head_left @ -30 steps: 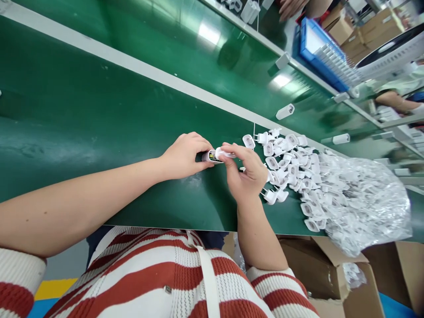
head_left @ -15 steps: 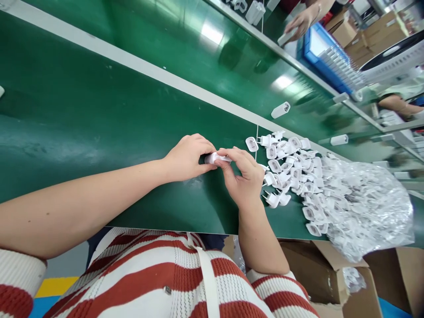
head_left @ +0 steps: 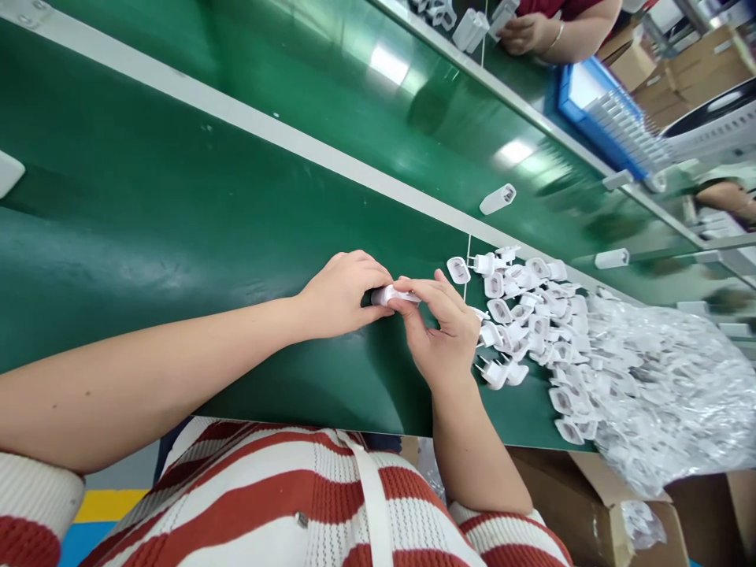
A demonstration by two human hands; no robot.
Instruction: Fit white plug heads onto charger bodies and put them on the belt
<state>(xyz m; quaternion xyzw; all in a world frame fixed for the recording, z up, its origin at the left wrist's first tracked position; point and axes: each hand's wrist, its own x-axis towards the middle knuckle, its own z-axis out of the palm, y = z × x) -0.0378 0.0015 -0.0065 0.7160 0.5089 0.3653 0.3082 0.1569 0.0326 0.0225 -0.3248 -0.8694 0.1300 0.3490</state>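
Note:
Between my two hands, over the green table [head_left: 147,228], is a small white part [head_left: 387,295]. My left hand [head_left: 346,294] pinches its left end between thumb and fingers. From the right, my right hand [head_left: 442,327] grips the other end with thumb and index finger, and its fingers hide some of the part. To the right of my right hand lies a pile of white plug pieces [head_left: 537,323], some with two metal pins showing. The pile runs into a clear plastic bag [head_left: 691,386] full of similar pieces.
White housings [head_left: 498,199] lie on the green strip beyond the pale rail [head_left: 248,126]. Across it, a person's hand [head_left: 525,33] holds a white piece near a blue tray [head_left: 614,110]. A cardboard box [head_left: 567,496] stands below the table's front edge. A white object [head_left: 9,173] lies far left.
The view has shifted slightly, and more of the white object at far left shows. Both my hands keep their hold on the part. The other person's hand has moved left and back.

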